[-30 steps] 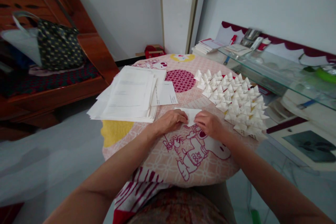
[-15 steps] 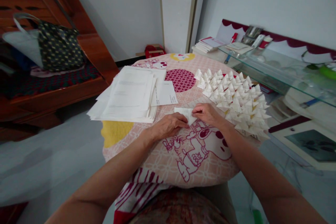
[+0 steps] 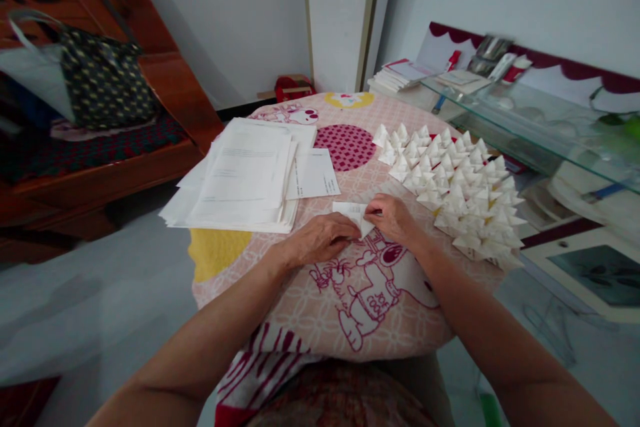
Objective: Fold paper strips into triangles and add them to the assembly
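A small white piece of paper (image 3: 350,211) lies partly folded on the pink cartoon-print tablecloth (image 3: 350,300). My left hand (image 3: 323,240) presses on its near left edge with curled fingers. My right hand (image 3: 393,215) pinches its right corner, fingers closed on the fold. Several folded white paper triangles (image 3: 453,190) stand in rows just right of my right hand. A thick stack of white sheets (image 3: 240,180) lies to the left, beyond my left hand.
A glass shelf (image 3: 540,127) with books and small items runs along the right. A wooden bench (image 3: 110,167) with a dotted bag (image 3: 100,80) stands at the left. A red object (image 3: 290,88) sits on the floor by the far wall.
My right hand moved up and left along the paper, and the paper now shows a narrower folded shape. The left hand slid slightly nearer. The view shifted a little.
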The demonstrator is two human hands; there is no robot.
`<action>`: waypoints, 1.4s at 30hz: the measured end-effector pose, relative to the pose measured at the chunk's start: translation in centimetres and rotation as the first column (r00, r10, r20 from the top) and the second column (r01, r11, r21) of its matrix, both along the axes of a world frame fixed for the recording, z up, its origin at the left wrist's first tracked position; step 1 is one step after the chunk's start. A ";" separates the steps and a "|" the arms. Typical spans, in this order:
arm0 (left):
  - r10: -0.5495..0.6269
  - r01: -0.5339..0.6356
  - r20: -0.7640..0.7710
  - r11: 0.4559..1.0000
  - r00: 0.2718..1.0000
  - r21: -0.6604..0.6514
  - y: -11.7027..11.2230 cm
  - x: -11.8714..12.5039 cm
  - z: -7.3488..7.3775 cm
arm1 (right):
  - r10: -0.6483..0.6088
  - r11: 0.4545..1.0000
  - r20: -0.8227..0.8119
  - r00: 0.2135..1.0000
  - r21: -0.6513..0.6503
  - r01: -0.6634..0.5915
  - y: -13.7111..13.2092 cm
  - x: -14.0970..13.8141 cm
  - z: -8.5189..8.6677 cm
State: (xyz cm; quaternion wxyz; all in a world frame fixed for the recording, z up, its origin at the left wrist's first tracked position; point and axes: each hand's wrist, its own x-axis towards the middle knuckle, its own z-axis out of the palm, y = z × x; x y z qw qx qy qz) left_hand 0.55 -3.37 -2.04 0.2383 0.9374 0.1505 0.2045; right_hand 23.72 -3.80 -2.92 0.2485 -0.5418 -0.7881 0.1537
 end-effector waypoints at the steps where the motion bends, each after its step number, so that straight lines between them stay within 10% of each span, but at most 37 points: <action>1: 0.010 -0.010 -0.012 1.000 1.000 -0.005 0.0 0.0 0.0 | -0.006 1.000 0.006 1.000 0.004 0.005 0.0 0.0 0.0; 42: -0.001 0.009 -0.077 0.993 0.997 0.114 0.1 0.0 -0.2 | -0.073 0.996 0.128 0.989 -0.039 0.079 -0.5 -1.0 0.7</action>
